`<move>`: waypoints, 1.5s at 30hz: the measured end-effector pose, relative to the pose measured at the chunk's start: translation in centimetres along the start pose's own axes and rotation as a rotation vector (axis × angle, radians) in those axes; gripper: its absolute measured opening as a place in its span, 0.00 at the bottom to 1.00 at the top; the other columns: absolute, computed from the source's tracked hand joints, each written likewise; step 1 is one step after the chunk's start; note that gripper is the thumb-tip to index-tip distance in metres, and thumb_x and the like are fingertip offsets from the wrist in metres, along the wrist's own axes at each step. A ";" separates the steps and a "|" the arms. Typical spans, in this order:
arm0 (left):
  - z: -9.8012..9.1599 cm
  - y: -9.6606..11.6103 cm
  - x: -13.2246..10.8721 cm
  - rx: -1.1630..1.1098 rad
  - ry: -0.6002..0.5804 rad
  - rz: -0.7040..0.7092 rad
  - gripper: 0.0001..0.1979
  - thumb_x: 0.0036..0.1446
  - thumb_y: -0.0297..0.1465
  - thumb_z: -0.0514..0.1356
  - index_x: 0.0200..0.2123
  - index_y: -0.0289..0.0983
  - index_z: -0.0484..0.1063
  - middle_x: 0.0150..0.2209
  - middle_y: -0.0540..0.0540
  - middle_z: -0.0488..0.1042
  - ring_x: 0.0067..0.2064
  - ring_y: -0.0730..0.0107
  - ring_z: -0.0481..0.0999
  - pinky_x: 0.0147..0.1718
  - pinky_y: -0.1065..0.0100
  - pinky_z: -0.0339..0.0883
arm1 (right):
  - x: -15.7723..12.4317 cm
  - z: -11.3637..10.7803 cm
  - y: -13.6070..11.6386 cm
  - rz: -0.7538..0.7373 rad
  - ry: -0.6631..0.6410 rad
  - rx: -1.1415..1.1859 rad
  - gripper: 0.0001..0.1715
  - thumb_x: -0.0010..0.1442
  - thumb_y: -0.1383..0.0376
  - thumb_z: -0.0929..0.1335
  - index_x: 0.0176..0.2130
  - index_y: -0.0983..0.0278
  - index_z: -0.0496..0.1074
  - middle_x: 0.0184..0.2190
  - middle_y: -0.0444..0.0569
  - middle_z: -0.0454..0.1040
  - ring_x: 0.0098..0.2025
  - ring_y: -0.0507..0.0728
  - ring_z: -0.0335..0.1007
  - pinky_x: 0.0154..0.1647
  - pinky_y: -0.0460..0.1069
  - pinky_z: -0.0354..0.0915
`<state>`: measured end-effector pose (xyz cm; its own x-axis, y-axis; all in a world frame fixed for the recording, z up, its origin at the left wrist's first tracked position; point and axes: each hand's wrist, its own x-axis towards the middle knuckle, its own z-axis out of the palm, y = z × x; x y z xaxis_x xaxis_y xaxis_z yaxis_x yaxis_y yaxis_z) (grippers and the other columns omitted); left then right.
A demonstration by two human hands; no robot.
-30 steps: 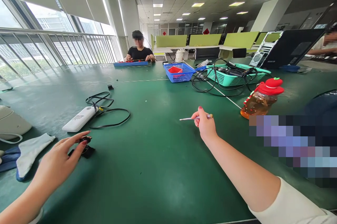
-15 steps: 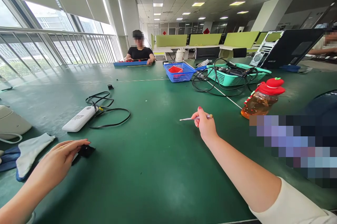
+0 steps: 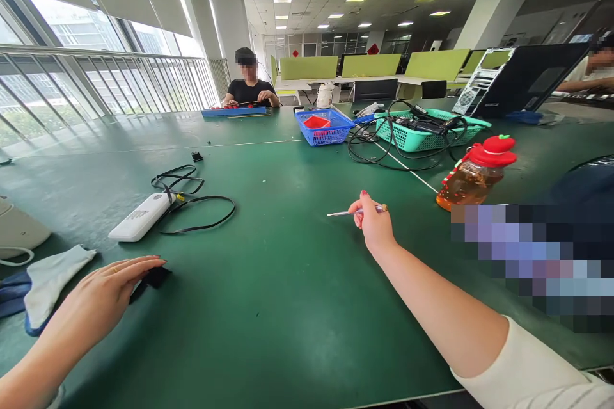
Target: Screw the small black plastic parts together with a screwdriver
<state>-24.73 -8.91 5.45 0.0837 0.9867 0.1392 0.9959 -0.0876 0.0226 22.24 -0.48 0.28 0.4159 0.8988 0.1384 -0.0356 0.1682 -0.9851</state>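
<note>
My right hand (image 3: 374, 220) is closed around a slim screwdriver (image 3: 341, 213), held above the green table. Its thin metal shaft points left and its handle end sticks out behind my fingers. At the left, my left hand (image 3: 108, 287) lies over a small black object (image 3: 157, 278), fingers stretched out straight and close together. Most of that object is covered by the hand, so its kind does not show. The left thumb is hidden. Beside this hand is a blue and white glove or cloth (image 3: 55, 278).
A white power bank (image 3: 139, 217) with a black cable (image 3: 211, 199) lies ahead on the left. Farther back stand a blue basket (image 3: 329, 134), a teal basket (image 3: 407, 137) with cables, and a red-lidded bottle (image 3: 472, 182). Another person (image 3: 249, 86) sits across the table.
The view has shifted slightly, so the table things sit a little farther left and higher. My hands keep nearly the same poses. The seated person's hand has lifted a little.
</note>
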 end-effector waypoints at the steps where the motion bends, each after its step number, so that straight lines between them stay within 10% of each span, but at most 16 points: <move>1: 0.2 -0.1 0.0 -0.010 -0.004 0.000 0.24 0.57 0.37 0.45 0.47 0.47 0.78 0.50 0.54 0.79 0.50 0.60 0.78 0.54 0.60 0.68 | 0.0 0.0 0.0 0.000 -0.003 0.004 0.32 0.57 0.43 0.66 0.16 0.63 0.69 0.10 0.40 0.56 0.14 0.47 0.52 0.16 0.46 0.49; 15: 2.5 -1.9 -0.7 0.022 0.054 -0.113 0.34 0.53 0.51 0.54 0.59 0.40 0.69 0.61 0.40 0.69 0.60 0.48 0.71 0.58 0.49 0.63 | 0.0 0.3 0.0 0.011 -0.043 -0.017 0.33 0.57 0.42 0.66 0.16 0.63 0.69 0.10 0.40 0.56 0.14 0.48 0.52 0.16 0.46 0.48; 24: 1.7 -2.2 -1.2 0.016 0.000 -0.316 0.25 0.59 0.47 0.49 0.56 0.47 0.70 0.33 0.49 0.81 0.33 0.57 0.79 0.29 0.63 0.73 | -0.2 0.2 -0.2 -0.002 -0.045 -0.042 0.33 0.57 0.42 0.66 0.16 0.63 0.70 0.10 0.40 0.56 0.14 0.48 0.52 0.16 0.46 0.48; 32: 0.7 -2.4 0.4 -0.192 0.057 0.148 0.25 0.59 0.46 0.50 0.57 0.47 0.68 0.56 0.47 0.74 0.55 0.57 0.74 0.53 0.60 0.69 | -0.2 0.1 0.0 -0.020 -0.065 -0.031 0.32 0.57 0.42 0.66 0.16 0.63 0.70 0.10 0.40 0.56 0.14 0.48 0.52 0.16 0.46 0.48; 45: 0.7 -1.4 1.4 -0.186 -0.122 0.169 0.24 0.58 0.45 0.52 0.58 0.55 0.68 0.57 0.56 0.74 0.56 0.60 0.74 0.57 0.61 0.66 | -0.3 0.2 -0.1 -0.020 -0.082 -0.057 0.32 0.57 0.42 0.66 0.16 0.63 0.70 0.10 0.40 0.56 0.15 0.48 0.52 0.17 0.47 0.48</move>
<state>-25.99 -7.34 4.94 0.2626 0.9642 0.0361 0.9451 -0.2646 0.1918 21.96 -0.69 0.36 0.3400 0.9261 0.1636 0.0250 0.1650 -0.9860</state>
